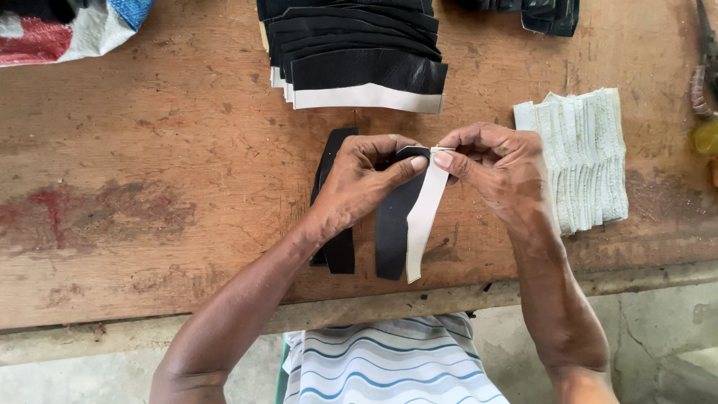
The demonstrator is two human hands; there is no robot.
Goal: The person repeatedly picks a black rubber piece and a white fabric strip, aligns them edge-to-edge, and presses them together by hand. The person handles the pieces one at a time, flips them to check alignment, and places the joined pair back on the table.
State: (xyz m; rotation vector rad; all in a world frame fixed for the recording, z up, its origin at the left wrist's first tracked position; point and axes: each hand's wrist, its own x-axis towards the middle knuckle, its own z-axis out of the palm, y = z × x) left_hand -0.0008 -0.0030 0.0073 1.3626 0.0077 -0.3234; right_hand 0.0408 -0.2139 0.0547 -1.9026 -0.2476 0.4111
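Note:
My left hand [366,176] and my right hand [497,168] meet over the middle of a worn wooden table [149,187]. Between their fingertips they pinch the top end of a curved black leather piece [393,232] with a white strip [424,221] along its right edge. The piece hangs down toward the table's front edge. A second black leather piece [334,161] lies flat on the table under my left wrist, partly hidden by it.
A stack of black leather pieces with white edges [359,56] lies at the back centre. A pile of white fabric strips [587,153] sits to the right of my right hand. A woven sack [60,26] is at back left, dark items [550,15] at back right.

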